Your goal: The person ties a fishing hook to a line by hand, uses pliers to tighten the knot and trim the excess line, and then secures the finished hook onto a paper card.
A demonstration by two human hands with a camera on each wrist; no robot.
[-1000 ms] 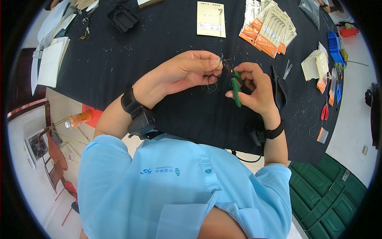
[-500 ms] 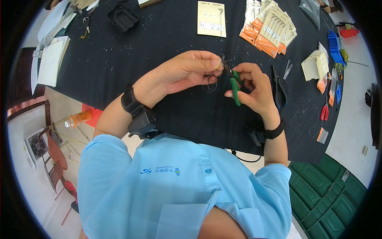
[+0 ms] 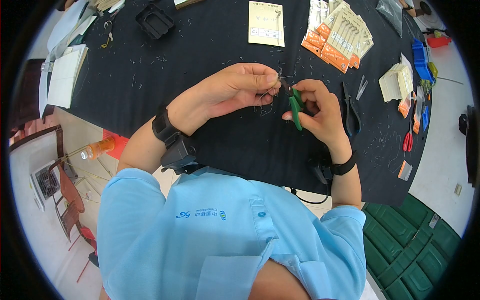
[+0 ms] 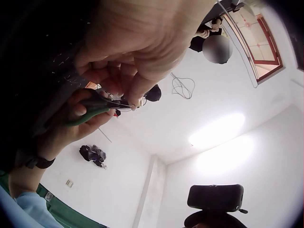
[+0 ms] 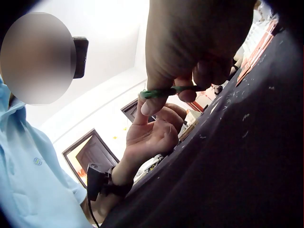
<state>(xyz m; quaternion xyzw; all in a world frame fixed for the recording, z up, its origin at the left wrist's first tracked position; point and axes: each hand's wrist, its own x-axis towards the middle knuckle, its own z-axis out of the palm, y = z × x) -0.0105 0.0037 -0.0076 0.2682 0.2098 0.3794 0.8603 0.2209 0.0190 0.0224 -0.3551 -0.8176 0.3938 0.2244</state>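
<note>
My left hand (image 3: 242, 84) is raised over the black cloth, pinching a thin fishing line (image 3: 262, 108) between thumb and forefinger. Loose loops of the line hang below the fingertips. My right hand (image 3: 320, 107) holds small green-handled scissors (image 3: 296, 115), with the thumb at the lower handle and fingers around the upper one. Their dark blades point at the left fingertips and overlap the line there. In the left wrist view the scissors (image 4: 93, 117) reach right up to the pinched spot. From the right wrist, the green handle (image 5: 154, 93) shows between thumb and fingers.
Dark pliers (image 3: 351, 112) lie just right of my right hand. Orange-and-white fishing hook packets (image 3: 342, 40) and a cream card (image 3: 265, 25) lie beyond the hands. A black tray (image 3: 154, 22) is at the far left, red-handled scissors (image 3: 408, 142) at the right. Line clippings dot the cloth.
The scissors' green handles have shifted slightly left and up and sit a little closer together. My left hand keeps its pinch on the line almost without moving.
</note>
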